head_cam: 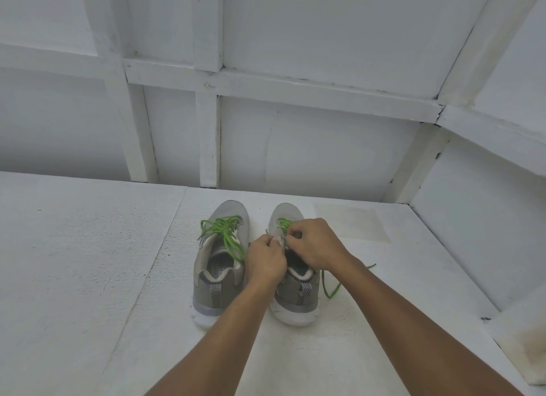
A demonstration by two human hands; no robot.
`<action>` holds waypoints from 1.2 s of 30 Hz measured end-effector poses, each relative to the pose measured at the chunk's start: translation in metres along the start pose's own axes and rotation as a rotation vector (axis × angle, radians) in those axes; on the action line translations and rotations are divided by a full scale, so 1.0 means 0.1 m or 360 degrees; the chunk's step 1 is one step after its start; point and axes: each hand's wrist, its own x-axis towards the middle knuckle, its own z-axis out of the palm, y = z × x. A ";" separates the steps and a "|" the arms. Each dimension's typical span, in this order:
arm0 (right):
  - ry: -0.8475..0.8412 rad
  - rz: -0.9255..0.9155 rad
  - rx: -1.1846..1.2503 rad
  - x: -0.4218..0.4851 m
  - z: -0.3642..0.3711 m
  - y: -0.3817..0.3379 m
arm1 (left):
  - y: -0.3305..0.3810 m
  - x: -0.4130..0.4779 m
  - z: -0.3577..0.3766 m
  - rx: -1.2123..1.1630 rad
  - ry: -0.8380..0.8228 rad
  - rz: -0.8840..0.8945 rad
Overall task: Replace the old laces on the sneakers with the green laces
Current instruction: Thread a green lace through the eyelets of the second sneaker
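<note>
Two grey sneakers stand side by side on the white floor, toes pointing away from me. The left sneaker carries a green lace tied loosely over its tongue. The right sneaker has a green lace threaded through its front eyelets, and the lace's loose end trails on the floor at its right side. My left hand grips the right sneaker's eyelet flap near the tongue. My right hand pinches the green lace just beside it, over the shoe's opening.
A white panelled wall rises just behind the shoes and bends round on the right. A white ledge juts out at the lower right. The white floor stretches to the left of the shoes.
</note>
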 end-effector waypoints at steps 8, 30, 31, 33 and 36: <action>0.0053 -0.0001 -0.0056 -0.01 0.02 -0.08 | -0.06 -0.06 -0.02 0.0106 0.0030 0.0195; 0.0092 -0.0176 -0.0474 -0.07 -0.01 -0.06 | 0.08 0.24 0.08 -0.0230 0.0176 -0.0195; 0.0133 -0.0206 -0.0497 -0.08 -0.02 -0.03 | 0.12 0.25 0.06 -0.0253 0.0251 -0.0176; 0.0217 -0.0206 -0.0543 -0.10 -0.03 0.06 | 0.24 0.24 -0.02 -0.0493 0.0345 -0.0134; 0.0351 -0.0021 -0.0384 -0.16 -0.03 0.26 | 0.52 0.29 -0.30 -0.1251 0.0332 -0.0116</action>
